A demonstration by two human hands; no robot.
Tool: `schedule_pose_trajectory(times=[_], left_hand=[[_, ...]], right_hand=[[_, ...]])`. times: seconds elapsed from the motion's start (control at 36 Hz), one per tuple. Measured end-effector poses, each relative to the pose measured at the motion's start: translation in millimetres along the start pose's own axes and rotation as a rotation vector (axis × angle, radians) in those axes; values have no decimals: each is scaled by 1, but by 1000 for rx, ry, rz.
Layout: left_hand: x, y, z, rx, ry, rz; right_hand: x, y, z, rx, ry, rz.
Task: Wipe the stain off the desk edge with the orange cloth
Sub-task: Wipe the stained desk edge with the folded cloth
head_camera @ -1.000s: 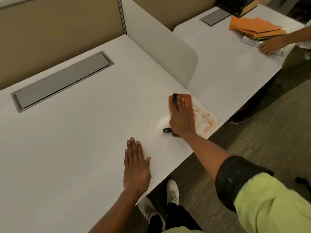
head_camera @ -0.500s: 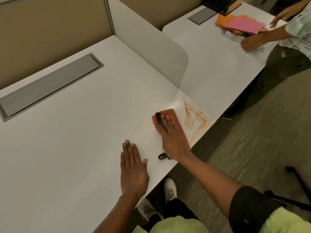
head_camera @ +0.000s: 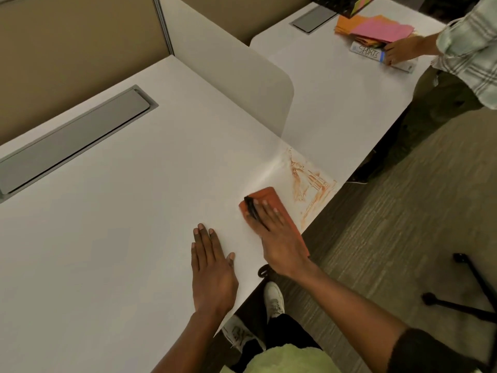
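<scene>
Just right of the frame's centre, our right hand [head_camera: 279, 238] pressed the orange cloth [head_camera: 269, 196] flat on the worktop [head_camera: 134, 211], its grip apart, fingers straight. The orange stain [head_camera: 312, 187] smeared the worktop edge just beside the cloth, to its upper right. Our left hand [head_camera: 212, 270] rested flat nearby, grip apart too.

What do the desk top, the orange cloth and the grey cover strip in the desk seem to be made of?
Desk top: probably white laminate, smooth and matte; even colour, faint sheen near the stain.
Orange cloth: seemingly soft fabric, matte; it lies flat under the right hand.
Grey cover strip: metal or painted plastic; flat, dull grey; I cannot tell which.
</scene>
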State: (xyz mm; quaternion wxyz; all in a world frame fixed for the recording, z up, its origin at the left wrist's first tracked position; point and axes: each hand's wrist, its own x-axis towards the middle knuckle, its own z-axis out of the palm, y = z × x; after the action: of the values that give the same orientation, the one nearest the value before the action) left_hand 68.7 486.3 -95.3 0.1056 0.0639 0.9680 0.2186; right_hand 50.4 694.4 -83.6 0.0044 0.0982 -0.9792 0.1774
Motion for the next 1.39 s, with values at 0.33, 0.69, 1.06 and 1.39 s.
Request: schedule_pose_trajectory(times=[0.33, 0.69, 1.06, 1.39], left_hand=[[1, -4, 1, -8, -29, 15], [-3, -5, 5, 2, -24, 7], [0, -3, 4, 34, 2, 0], [1, 0, 4, 48, -14, -15]], right_hand=[[53, 28, -20, -36, 36, 171], [32, 55, -32, -2, 68, 117], [-19, 7, -5, 81, 54, -13], [62, 63, -37, -6, 41, 156]])
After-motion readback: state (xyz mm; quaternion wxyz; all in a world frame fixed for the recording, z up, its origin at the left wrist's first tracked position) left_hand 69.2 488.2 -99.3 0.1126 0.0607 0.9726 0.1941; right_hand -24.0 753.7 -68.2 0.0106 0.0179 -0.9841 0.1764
